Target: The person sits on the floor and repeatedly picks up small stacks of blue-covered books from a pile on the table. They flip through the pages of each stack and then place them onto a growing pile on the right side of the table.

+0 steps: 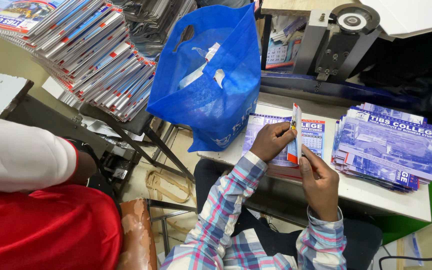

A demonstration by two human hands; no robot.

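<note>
My left hand (271, 141) and my right hand (320, 181) both grip a thin stack of printed cards (294, 135), held upright on edge above a flat blue-and-white calendar sheet (317, 137) on the white table (376, 195). The left hand pinches the stack from the left near its top. From below and to the right, the right hand holds its lower edge. Both arms wear plaid sleeves.
A pile of blue printed sheets (388, 147) lies right of my hands. A blue fabric bag (211, 85) stands at the table's left end. Stacked spiral-bound booklets (91, 55) fill the upper left. A metal machine (336, 40) stands behind. A person in red and white (36, 210) sits at left.
</note>
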